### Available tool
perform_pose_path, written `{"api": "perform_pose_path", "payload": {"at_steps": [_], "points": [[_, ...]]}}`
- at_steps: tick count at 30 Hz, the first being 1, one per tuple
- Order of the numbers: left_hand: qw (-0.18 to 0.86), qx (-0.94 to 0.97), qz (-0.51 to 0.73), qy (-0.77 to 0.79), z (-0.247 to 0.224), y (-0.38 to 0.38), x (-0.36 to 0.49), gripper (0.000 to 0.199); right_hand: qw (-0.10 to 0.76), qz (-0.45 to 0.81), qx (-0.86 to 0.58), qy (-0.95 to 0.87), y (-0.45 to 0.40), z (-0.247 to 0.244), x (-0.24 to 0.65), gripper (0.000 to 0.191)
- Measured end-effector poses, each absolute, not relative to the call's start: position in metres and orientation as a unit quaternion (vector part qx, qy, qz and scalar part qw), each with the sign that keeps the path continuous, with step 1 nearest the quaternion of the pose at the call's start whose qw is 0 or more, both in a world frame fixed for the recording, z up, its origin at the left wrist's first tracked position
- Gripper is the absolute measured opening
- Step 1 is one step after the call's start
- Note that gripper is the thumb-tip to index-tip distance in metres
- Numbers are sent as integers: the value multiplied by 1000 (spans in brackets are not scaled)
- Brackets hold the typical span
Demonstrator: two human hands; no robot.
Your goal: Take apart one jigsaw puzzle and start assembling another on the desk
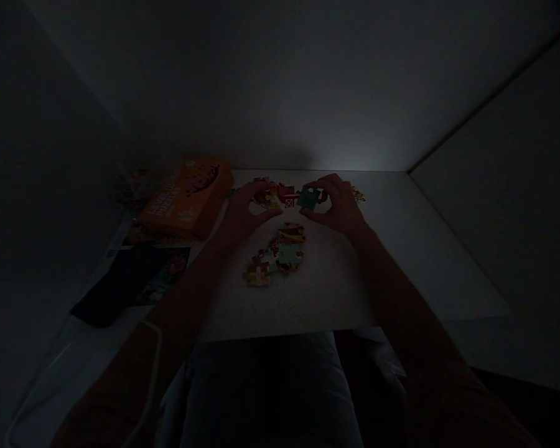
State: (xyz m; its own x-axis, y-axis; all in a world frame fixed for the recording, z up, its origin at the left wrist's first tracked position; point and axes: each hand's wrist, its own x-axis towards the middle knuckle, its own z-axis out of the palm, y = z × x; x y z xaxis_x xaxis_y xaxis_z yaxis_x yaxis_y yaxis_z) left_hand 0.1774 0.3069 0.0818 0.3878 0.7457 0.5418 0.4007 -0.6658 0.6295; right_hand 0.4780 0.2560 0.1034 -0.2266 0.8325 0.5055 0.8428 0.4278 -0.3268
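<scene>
My right hand (336,205) pinches a teal jigsaw piece (308,197) between thumb and fingers, above the far part of a white board (326,292). My left hand (245,214) arches over a small cluster of colourful puzzle pieces (268,199), its fingers apart and nothing visible in its grip. Among the far pieces is a red one with a white barn-door pattern (288,200). Closer to me, a looser group of joined or adjacent pieces (277,255) lies between my wrists. The dim light hides most of the pieces' detail.
An orange puzzle box (186,196) lies beyond the board's left edge. Nearer me on that side are a dark flat object (119,286) and a colourful printed card (163,277). A white cable (154,354) runs along my left forearm. Pale walls rise behind and right.
</scene>
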Motion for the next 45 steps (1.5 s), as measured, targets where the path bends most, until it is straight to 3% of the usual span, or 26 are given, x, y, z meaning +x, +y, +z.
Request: {"api": "perform_pose_path", "payload": {"at_steps": [9, 16, 25, 37, 45], "points": [[217, 776, 450, 384, 86, 307, 178, 59, 385, -40, -525, -758, 258, 103, 491, 75], [204, 739, 473, 434, 86, 310, 178, 59, 407, -51, -495, -766, 258, 102, 491, 67], [198, 747, 457, 439, 86, 310, 177, 59, 468, 48, -459, -754, 260, 98, 491, 83], [197, 753, 457, 431, 86, 308, 177, 60, 485, 86, -438, -752, 254, 108, 481, 41], [226, 765, 459, 391, 84, 309, 176, 57, 460, 81, -502, -728, 253, 110, 477, 39]]}}
